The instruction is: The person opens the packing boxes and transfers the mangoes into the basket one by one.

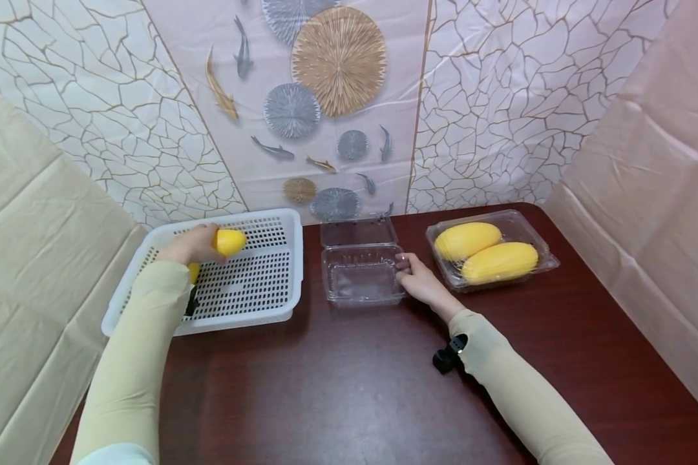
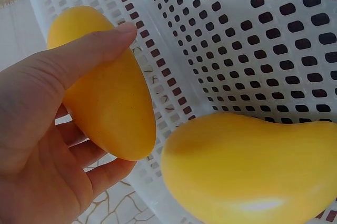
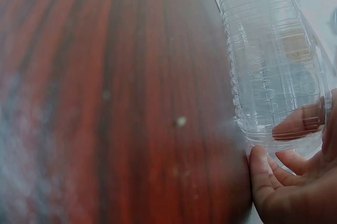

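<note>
Head view. The left hand is raised over the white basket, fingers curled around a yellow mango. A second mango shows only as a sliver beside the left sleeve, inside the basket. The basket sits at the left of the dark wooden table. At centre lies an open clear box, its lid folded back toward the wall. The right hand grips the near right edge of this box, probably to keep the light plastic from sliding. Further right, well apart from the basket, a second clear box holds two mangoes side by side.

Left wrist view. The left hand grips the mango lengthwise: the thumb lies across its upper face and the fingers wrap beneath. This spreads the load along the fruit, judged a secure hold. The held mango appears clear of the perforated basket floor. The second mango rests in the basket just beside it; contact between the two cannot be determined.

Right wrist view. The right hand pinches the wall of the clear box, one finger showing through the plastic from the inside and the remaining fingers curled at the outside edge. The box rests flat on the table.
</note>
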`<state>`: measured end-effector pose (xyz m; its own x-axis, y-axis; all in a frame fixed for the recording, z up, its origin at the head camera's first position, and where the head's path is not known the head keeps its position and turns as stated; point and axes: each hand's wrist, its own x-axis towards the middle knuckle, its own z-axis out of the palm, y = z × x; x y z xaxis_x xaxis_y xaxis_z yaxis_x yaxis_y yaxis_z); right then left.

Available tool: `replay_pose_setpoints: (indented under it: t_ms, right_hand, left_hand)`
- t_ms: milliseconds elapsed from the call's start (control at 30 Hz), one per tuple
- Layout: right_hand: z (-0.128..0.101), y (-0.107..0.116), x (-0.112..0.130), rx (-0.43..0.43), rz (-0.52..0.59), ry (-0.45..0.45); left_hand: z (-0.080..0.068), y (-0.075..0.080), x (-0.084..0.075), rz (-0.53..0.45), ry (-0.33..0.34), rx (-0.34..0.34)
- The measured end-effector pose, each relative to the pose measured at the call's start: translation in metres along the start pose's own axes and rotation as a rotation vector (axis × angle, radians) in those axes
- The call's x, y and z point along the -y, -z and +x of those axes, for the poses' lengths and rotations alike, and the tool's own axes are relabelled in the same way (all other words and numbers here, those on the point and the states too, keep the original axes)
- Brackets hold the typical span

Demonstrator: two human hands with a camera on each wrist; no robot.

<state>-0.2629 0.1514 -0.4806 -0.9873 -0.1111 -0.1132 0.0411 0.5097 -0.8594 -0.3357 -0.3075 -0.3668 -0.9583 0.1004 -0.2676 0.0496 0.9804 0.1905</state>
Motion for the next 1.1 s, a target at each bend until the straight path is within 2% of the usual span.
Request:
replay_pose_setpoints:
  t_ms: [467,933,1100]
  right_hand:
    - [0.002,0.001,-0.004,-0.016,-0.001,0.006]
    - [0.000,0.001,0.001,0.003,-0.002,-0.011]
    - [0.001,0.001,0.001,0.002,-0.004,-0.016]
  left_hand:
    - [0.015,-0.013,0.009,-0.032,0.025,0.028]
    - [0.015,-0.019,0.010,-0.017,0.007,0.013]
    - [0.018,-0.023,0.011,-0.030,0.022,0.006]
